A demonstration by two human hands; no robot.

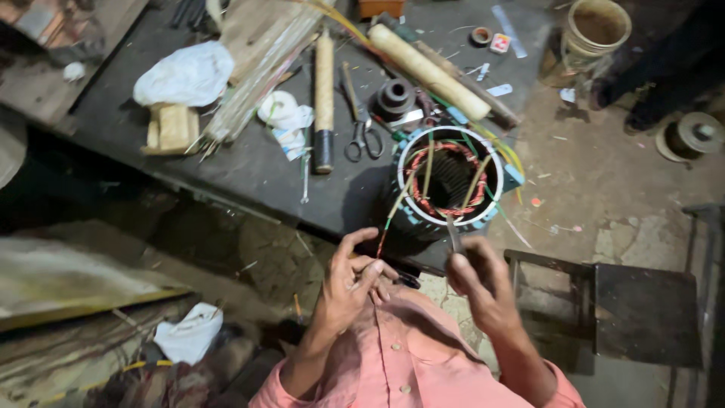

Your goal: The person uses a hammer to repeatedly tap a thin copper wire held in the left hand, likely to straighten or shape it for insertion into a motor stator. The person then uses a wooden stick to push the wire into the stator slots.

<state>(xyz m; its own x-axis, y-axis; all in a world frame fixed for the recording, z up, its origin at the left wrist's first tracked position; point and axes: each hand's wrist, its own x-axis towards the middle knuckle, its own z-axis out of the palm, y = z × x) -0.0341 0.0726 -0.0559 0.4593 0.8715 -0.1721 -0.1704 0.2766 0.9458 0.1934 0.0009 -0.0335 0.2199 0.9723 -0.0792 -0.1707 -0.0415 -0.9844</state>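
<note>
Stator [450, 180] sitting upright at near edge of dark bench, round bore facing up. Blue-grey housing, white rim, reddish copper windings ringing inside, yellow and green sleeved leads sticking up and trailing out. Thin wire [383, 236] running from stator down toward fingers. Small grey metal tool [454, 234] standing near-upright, tip just below stator rim.

Stator [450, 181] on bench [249, 166] edge, scissors [362, 132] just left, stool [642, 310] to rt
</note>
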